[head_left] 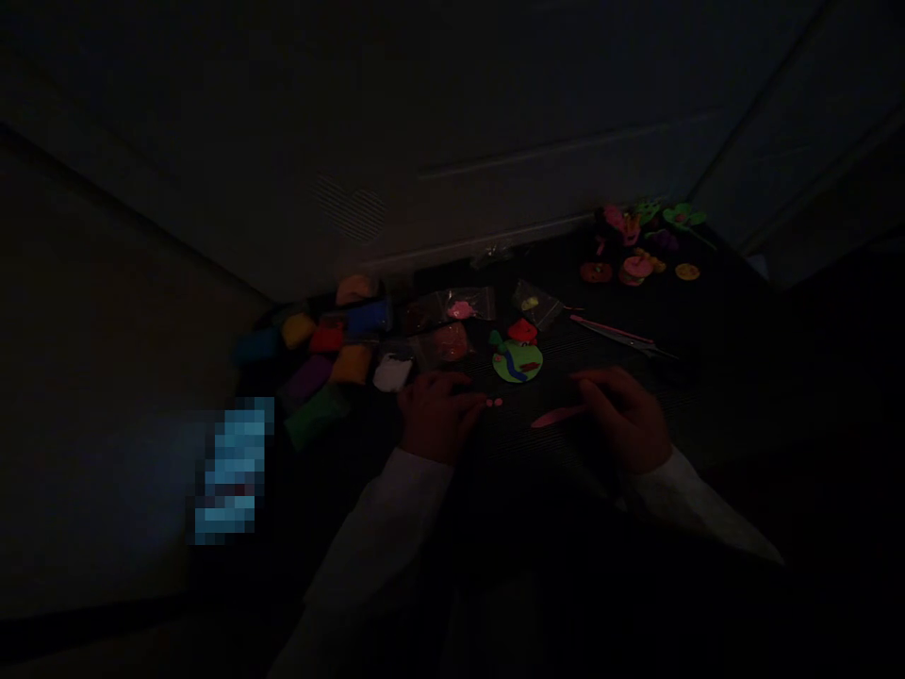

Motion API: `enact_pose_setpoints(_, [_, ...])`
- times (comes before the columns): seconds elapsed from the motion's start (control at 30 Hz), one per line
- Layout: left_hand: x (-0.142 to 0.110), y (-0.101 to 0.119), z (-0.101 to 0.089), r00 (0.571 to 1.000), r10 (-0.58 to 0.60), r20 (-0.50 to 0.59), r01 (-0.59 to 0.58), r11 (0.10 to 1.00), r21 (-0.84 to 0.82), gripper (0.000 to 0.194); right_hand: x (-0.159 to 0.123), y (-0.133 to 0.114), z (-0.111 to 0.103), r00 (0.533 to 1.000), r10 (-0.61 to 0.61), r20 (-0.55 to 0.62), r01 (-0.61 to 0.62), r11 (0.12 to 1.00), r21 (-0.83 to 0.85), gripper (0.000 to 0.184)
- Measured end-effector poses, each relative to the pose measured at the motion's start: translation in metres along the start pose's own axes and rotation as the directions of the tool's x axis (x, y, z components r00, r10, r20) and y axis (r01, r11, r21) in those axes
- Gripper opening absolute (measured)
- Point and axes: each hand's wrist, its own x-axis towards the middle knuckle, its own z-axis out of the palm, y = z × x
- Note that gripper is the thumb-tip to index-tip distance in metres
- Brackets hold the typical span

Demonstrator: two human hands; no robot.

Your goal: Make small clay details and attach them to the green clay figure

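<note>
In dim light, my left hand (439, 415) rests low over the dark table, its fingers stretched out. Its fingertips are beside two small pink clay pieces (499, 402); whether they touch is too dark to tell. My right hand (622, 415) is closed around the end of a pink modelling clay knife (557, 416), whose blade points left towards those pieces. Just beyond them lies a round green clay disc (504, 369) bearing a red cap-like shape (522, 330), a blue curved strip and a dark green lump.
Several colourful clay packs (317, 415) lie at the left, near a blurred glowing screen (235, 471). Clear bags (537, 304) with clay lie behind the disc. Scissors (622, 337) lie at the right. Finished-looking clay figures (636, 271) stand at the back right, near the wall (509, 198).
</note>
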Motion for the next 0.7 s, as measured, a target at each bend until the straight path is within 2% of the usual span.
enact_pose_setpoints(0.2, [-0.006,-0.007,-0.012,0.999,-0.033,-0.040,0.036,0.996,0.082,0.018,0.000,0.000,0.000,0.999,0.032,-0.001,-0.032,0.999,-0.007,0.019])
enact_pose_setpoints(0.37, [-0.018,-0.027,-0.021,0.995,-0.083,0.047,0.078,0.990,0.116,0.026,-0.001,0.001,-0.001,1.000,0.014,0.002,-0.014,0.999,-0.035,0.019])
enact_pose_setpoints(0.53, [-0.022,-0.039,-0.010,0.995,-0.071,0.072,0.069,0.997,0.042,0.023,0.000,0.004,-0.001,1.000,-0.014,0.004,0.014,0.998,-0.056,0.019])
enact_pose_setpoints(0.7, [-0.021,-0.037,-0.007,0.999,-0.049,-0.020,0.046,0.994,-0.102,0.018,0.001,0.010,0.001,0.999,-0.041,-0.014,0.039,0.995,-0.094,0.018])
